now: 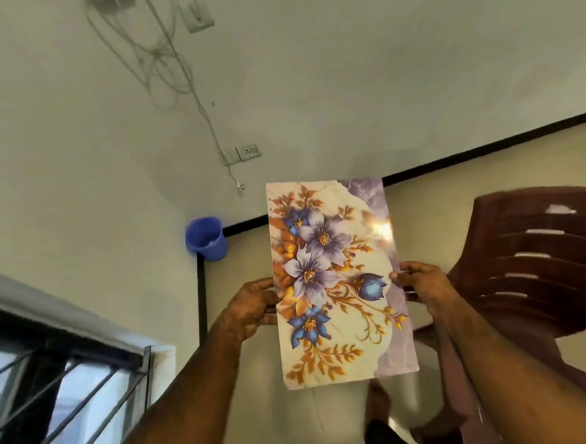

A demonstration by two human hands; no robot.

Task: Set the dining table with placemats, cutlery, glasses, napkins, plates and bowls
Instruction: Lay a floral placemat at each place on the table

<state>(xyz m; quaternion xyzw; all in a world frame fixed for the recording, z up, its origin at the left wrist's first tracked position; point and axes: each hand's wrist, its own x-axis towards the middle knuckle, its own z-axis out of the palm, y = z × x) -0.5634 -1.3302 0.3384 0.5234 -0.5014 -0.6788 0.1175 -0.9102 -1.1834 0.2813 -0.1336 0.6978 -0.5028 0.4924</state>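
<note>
Cream-walled room, both grips (252, 308) (420, 284) pinching floral placemat (336, 281) edges

You hold a floral placemat (339, 280) up in front of you, your left hand (252, 310) gripping its left edge and your right hand (422, 284) pinching its right edge, with a brown plastic chair (534, 258) to the right and a blue bucket (206, 239) in the corner by the wall

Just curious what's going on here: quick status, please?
Left hand and right hand both grip the floral placemat by its side edges. Held up in the air. No table in view; brown chair close right.
</note>
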